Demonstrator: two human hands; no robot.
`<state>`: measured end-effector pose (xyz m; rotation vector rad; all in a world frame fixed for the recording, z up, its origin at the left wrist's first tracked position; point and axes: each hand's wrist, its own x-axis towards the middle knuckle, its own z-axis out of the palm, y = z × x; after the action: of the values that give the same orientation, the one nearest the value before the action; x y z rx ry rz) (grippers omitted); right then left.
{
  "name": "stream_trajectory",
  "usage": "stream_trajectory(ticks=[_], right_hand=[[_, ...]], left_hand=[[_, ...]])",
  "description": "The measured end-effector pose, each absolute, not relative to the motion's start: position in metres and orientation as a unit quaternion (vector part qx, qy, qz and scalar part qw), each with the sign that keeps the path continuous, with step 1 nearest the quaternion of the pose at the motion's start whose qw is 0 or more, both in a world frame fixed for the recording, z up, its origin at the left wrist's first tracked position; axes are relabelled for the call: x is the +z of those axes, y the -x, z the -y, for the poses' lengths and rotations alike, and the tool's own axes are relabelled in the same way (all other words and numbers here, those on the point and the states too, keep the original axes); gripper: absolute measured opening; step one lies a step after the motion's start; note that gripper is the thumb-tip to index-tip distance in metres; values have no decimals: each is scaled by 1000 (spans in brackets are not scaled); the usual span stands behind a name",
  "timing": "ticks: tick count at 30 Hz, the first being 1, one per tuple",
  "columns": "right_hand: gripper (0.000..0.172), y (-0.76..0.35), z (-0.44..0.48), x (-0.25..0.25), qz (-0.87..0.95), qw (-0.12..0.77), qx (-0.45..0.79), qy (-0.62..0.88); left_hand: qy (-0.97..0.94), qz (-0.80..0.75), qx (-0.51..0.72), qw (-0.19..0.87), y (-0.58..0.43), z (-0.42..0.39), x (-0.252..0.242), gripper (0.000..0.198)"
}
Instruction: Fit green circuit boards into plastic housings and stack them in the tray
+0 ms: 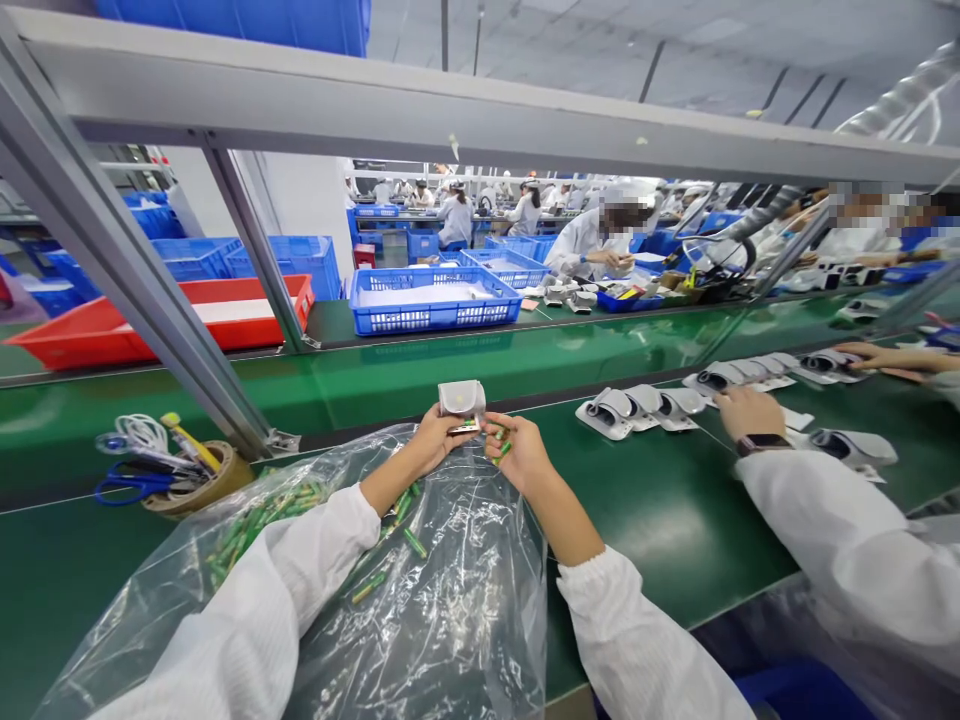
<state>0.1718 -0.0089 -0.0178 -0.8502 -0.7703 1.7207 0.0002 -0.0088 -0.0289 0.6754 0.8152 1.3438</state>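
Note:
My left hand (435,437) grips a small light-grey plastic housing (461,398), held up above a clear plastic bag (480,560). An opening on the housing's lower side faces my right hand. Close beside it, my right hand (519,455) is closed around green batteries (504,449); how many is hidden by the fingers. Under and around my left forearm, many loose green batteries (259,525) lie in the bag, with a few (414,543) scattered near its middle.
A cup (217,485) of scissors and tools stands left. Several similar grey housings (641,405) line the green bench at right, where a co-worker's hands (750,415) reach in. Metal posts (251,240) and an overhead shelf frame the bench; a blue basket (435,310) and red tray (225,310) sit behind.

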Motion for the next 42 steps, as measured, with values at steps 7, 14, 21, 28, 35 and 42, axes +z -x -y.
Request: stream_trajectory(ticks=[7,14,21,28,35,42], right_hand=[[41,-169,10,-17,267,544,723,331],[41,-157,21,-15,390,587,601,376],[29,-164,27,-27,654,565,207,458],[19,-162,25,-33,728,538,121,407],[20,-160,26,-36,756,512,94,397],[23,-161,28,-35,769,470,75,427]], left_hand=[[-280,-366,598,655,0,8,-28,42],[-282,-355,594,664,1,7,-31,44],[-290,-321,586,686,0,11,-24,49],[-309,-306,572,696,-2,15,-23,44],[-316,-295,564,704,-1,15,-26,43],[-312,-315,568,693,-3,14,-26,41]])
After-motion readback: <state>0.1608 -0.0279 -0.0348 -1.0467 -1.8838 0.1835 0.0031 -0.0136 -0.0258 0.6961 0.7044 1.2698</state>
